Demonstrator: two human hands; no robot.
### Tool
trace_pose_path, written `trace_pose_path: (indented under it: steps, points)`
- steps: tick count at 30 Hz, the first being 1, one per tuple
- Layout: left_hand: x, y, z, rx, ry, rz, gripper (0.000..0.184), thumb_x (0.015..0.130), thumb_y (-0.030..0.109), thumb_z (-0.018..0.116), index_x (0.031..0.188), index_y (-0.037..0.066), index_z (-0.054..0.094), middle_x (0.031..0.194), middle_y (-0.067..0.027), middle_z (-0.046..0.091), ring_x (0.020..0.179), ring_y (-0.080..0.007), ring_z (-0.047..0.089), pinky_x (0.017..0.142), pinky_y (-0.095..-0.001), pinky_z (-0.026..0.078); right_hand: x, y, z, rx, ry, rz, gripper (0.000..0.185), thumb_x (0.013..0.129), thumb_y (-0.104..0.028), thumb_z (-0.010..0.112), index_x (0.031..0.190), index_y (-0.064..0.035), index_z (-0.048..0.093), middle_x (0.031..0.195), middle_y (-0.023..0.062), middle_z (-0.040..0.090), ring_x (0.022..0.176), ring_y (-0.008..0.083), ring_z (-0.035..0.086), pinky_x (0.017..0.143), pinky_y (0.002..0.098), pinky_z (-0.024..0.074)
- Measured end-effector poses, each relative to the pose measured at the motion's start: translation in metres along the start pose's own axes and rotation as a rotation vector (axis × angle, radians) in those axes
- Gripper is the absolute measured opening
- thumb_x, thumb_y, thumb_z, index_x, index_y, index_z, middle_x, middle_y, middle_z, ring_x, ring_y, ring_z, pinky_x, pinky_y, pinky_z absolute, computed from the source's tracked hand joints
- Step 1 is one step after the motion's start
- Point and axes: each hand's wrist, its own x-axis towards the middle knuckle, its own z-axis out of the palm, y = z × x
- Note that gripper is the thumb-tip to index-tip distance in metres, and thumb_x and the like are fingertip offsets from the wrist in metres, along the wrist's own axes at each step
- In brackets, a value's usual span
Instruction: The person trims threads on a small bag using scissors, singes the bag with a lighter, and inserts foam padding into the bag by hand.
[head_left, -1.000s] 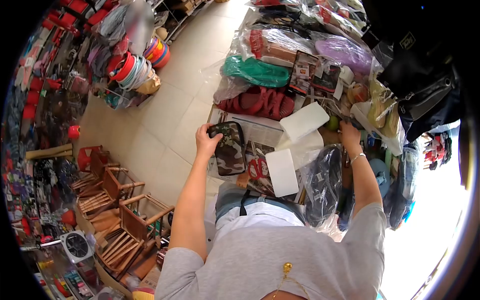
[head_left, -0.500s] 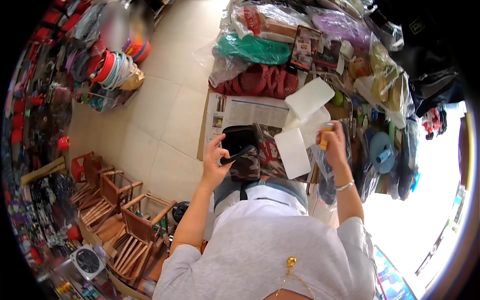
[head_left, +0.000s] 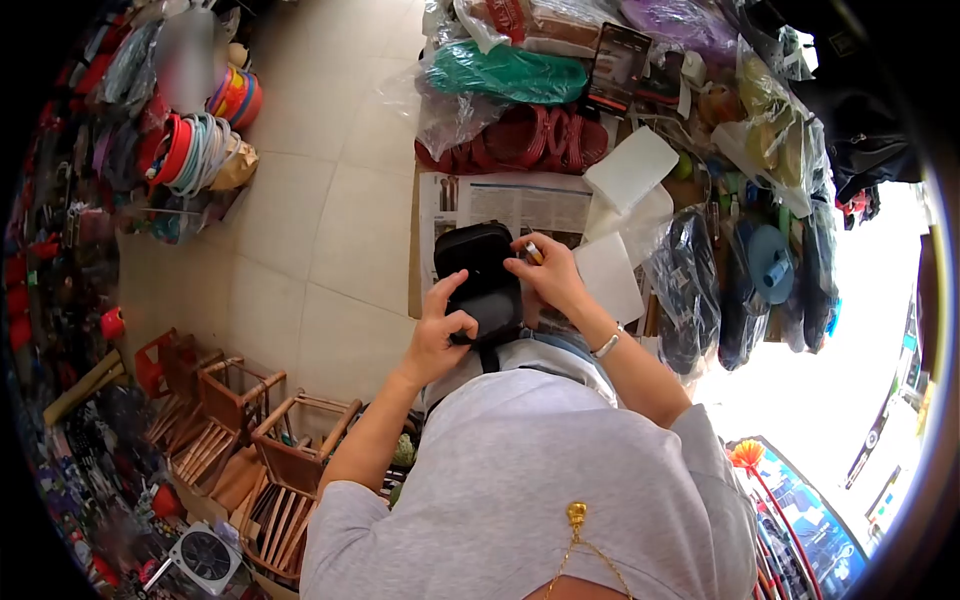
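A dark case (head_left: 485, 260) lies unzipped near my lap, its black inside showing. My left hand (head_left: 436, 335) grips the case's near left edge between thumb and fingers. At the case's right side is my right hand (head_left: 548, 272), its fingers closed round a small yellow and white item (head_left: 535, 253), only partly visible. Under the case is a newspaper (head_left: 510, 205). Two white rectangular pieces, one (head_left: 608, 280) beside my right wrist and another (head_left: 632, 168) farther up, rest to the right.
Dark red sandals (head_left: 525, 140) and a bagged green shoe (head_left: 505, 75) lie beyond the newspaper. Bagged dark shoes (head_left: 687, 290) and a blue round item (head_left: 768, 262) are at the right. Wooden stools (head_left: 235, 390) stand on the left, near a small fan (head_left: 207, 555).
The case, closed one second ago, now lies open. My right hand has come from the goods at the right to the case, with the small yellow item in it.
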Motion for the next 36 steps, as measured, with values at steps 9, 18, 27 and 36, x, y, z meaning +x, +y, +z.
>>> trace_pose_path:
  steps: [9,18,27,36]
  points:
    - [0.014,0.025,-0.023,-0.014,-0.163,-0.013,0.02,0.069,0.003,0.072,0.08,0.01,0.057,0.136,-0.0184,0.044,0.127,-0.0365,0.039,0.106,-0.0472,0.03,0.003,-0.003,0.006,-0.147,-0.009,-0.477,0.027,0.068,-0.005,0.071,0.093,-0.005,0.06,0.085,0.0093,0.056,0.073,0.0223,0.059,0.065,0.0299,0.0462]
    - [0.072,-0.021,-0.021,-0.054,0.03,-0.22,0.025,0.078,0.007,0.067,0.103,0.008,0.07,0.123,-0.0165,0.055,0.112,-0.0294,0.054,0.094,-0.0359,0.042,-0.03,-0.004,-0.003,-0.324,-0.206,-0.503,0.029,0.066,0.0,0.068,0.092,-0.0099,0.062,0.094,0.0078,0.057,0.082,0.0297,0.06,0.068,0.0347,0.0497]
    - [0.085,0.007,-0.012,0.053,-0.08,-0.284,0.037,0.071,0.004,0.068,0.107,0.011,0.065,0.11,-0.0136,0.057,0.103,-0.0304,0.057,0.089,-0.0358,0.046,-0.035,0.016,-0.024,0.379,-0.245,-0.072,0.032,0.085,-0.011,0.061,0.116,-0.003,0.059,0.089,-0.0015,0.055,0.077,0.0039,0.048,0.067,0.0193,0.0409]
    - [0.083,0.002,-0.012,0.192,-0.071,-0.288,0.048,0.066,0.006,0.071,0.111,0.013,0.057,0.106,-0.0122,0.058,0.104,-0.0324,0.056,0.09,-0.0387,0.045,-0.04,-0.002,-0.013,-0.273,-0.331,-0.28,0.025,0.086,-0.028,0.064,0.099,-0.0074,0.069,0.081,0.0136,0.058,0.077,0.0241,0.058,0.071,0.0336,0.0459]
